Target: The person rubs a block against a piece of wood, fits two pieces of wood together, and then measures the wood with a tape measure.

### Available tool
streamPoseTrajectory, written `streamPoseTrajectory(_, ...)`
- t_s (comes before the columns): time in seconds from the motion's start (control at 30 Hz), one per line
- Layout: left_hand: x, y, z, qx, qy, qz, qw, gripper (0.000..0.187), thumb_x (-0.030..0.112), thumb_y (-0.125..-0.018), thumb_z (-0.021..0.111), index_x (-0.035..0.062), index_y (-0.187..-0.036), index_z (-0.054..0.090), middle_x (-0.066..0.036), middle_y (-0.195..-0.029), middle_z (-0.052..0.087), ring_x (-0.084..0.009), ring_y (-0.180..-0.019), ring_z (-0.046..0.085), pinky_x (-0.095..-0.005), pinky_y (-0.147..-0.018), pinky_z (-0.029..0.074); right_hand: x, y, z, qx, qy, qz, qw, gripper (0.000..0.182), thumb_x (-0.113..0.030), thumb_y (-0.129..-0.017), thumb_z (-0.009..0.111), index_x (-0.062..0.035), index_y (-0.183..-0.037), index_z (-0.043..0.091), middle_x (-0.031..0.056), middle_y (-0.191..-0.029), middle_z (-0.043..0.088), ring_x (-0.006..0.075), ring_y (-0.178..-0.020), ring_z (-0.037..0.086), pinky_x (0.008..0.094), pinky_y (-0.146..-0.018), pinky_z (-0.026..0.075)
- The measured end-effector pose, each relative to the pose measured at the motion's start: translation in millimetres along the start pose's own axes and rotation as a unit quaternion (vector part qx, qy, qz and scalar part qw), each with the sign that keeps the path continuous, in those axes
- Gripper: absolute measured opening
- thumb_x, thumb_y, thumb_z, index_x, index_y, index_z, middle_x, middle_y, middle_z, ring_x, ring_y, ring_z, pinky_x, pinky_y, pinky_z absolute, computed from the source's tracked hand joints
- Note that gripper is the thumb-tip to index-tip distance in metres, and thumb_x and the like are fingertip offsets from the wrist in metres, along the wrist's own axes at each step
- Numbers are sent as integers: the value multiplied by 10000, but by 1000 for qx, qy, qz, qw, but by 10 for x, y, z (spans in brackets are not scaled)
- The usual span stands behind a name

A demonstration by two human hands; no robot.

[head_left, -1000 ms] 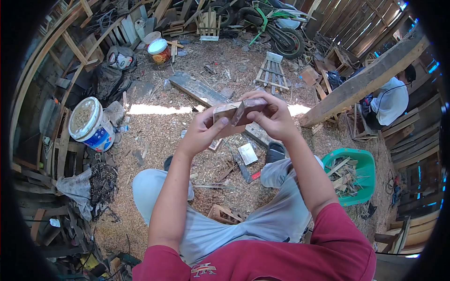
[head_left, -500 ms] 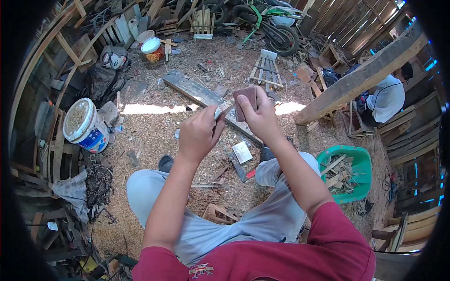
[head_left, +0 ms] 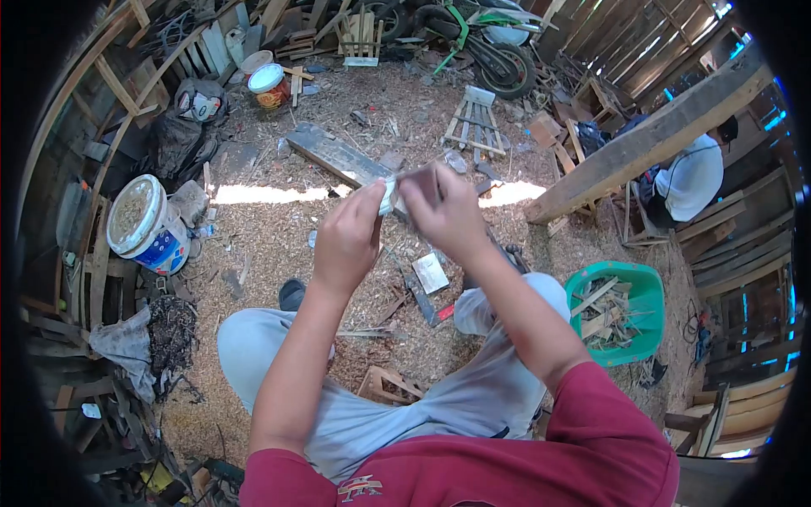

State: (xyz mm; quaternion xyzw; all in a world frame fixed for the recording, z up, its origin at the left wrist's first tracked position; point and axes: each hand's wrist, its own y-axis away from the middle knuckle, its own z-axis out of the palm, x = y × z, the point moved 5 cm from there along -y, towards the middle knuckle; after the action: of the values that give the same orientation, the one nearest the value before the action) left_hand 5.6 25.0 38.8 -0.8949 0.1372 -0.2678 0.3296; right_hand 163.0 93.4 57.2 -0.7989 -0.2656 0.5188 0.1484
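My left hand (head_left: 345,241) is closed around a small pale piece of wood (head_left: 388,198), held up in front of me above the floor. In my right hand (head_left: 450,218) is a brown, folded sheet of sandpaper (head_left: 427,181), pinched between thumb and fingers. The sandpaper is against or right beside the end of the wood piece; motion blur hides the exact contact. Beneath my hands a long dark wooden beam (head_left: 334,158) lies on the floor. A try square (head_left: 421,302) with a red mark lies near a small white box-like block (head_left: 431,274).
A green tub (head_left: 657,317) of wood scraps stands to my right, a white bucket (head_left: 160,245) to my left. A slanting post (head_left: 642,156) rises at right, with a seated person (head_left: 697,177) behind it. Small wooden frames (head_left: 477,122) and a motorbike (head_left: 498,63) are farther back.
My right hand has moved left and down with the sandpaper, which is now turned and close against the wood piece. My left hand has shifted slightly left.
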Motion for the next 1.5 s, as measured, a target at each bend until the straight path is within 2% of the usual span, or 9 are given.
streamPoseTrajectory(0.03, 11, -8, -3, -14, 8, -7, 1000, 390, -2, -926, 646, 5, -1314, 603, -202, -1194, 725, -393, -1094, 707, -483, -923, 583, 210, -109, -1, -26, 71, 71, 995, 297, -301, -938, 749, -19, -966, 663, 190, -782, 720, 336, -703, 742, 419, -620, 541)
streamPoseTrajectory(0.17, -9, -16, -5, 15, 1, -13, 1000, 391, -7, -923, 646, 7, -1312, 609, -198, -1190, 726, -391, -1089, 703, -480, -920, 577, -10, 54, 57, -23, -26, 21, 999, 296, -318, -944, 741, -29, -953, 677, 181, -783, 727, 334, -701, 740, 411, -621, 544)
streamPoseTrajectory(0.73, -24, 47, -158, 23, -24, 21, 999, 379, 3, -904, 661, 53, -1280, 652, -157, -1173, 732, -349, -1069, 707, -466, -898, 558, 112, 52, 117, -33, 27, 35, 998, 343, -364, -948, 716, -48, -1080, 725, 171, -882, 771, 338, -789, 766, 420, -698, 578)
streamPoseTrajectory(0.77, -73, 104, -140, 19, -11, -9, 1000, 340, 66, -942, 674, 82, -1281, 664, -168, -1135, 743, -364, -1010, 721, -472, -840, 573, 388, 17, 156, -41, 52, 101, 993, 376, -399, -945, 698, -57, -1096, 729, 184, -928, 775, 355, -876, 767, 453, -771, 581)
streamPoseTrajectory(0.9, -150, 145, -86, -38, 3, -130, 991, 327, 162, -991, 669, 127, -1316, 664, -186, -1030, 758, -394, -874, 734, -494, -717, 574, 1866, 146, 419, -213, 166, 296, 916, 435, -407, -941, 641, -15, -1109, 730, 222, -1001, 767, 379, -1006, 744, 470, -905, 559)
streamPoseTrajectory(1.0, -378, 199, -20, -46, -20, -174, 983, 356, 223, -1016, 657, 174, -1369, 648, -201, -954, 758, -415, -810, 733, -506, -675, 564, 2459, 831, 762, -296, 230, 304, 876, 440, -376, -928, 633, 26, -1075, 737, 242, -1042, 763, 378, -992, 747, 463, -896, 569)
streamPoseTrajectory(1.13, -726, 408, 206, -99, -47, -235, 966, 433, 272, -1021, 651, 253, -1450, 597, -221, -912, 753, -434, -807, 733, -513, -686, 561, 2933, 1922, 1177, -528, 285, 340, 724, 443, -336, -819, 786, -15, -1124, 770, 188, -1037, 781, 311, -944, 758, 420, -874, 587)
streamPoseTrajectory(1.23, -871, 646, 442, -156, -44, -268, 950, 415, 256, -1009, 663, 198, -1413, 593, -230, -927, 751, -432, -836, 737, -519, -708, 566, 3459, 2663, 1444, -305, 68, 453, 835, 642, -463, -835, 821, 16, -1249, 716, 211, -1171, 756, 346, -1042, 746, 417, -924, 578)
streamPoseTrajectory(1.5, -1195, 1293, 983, -192, 140, -408, 881, 414, 180, -976, 713, 133, -1370, 596, -203, -920, 757, -343, -796, 759, -437, -698, 561, 4061, 2935, 1029, -192, 250, 578, 753, 690, -414, -808, 848, -30, -1340, 634, 237, -1316, 681, 391, -1242, 657, 471, -1053, 524)
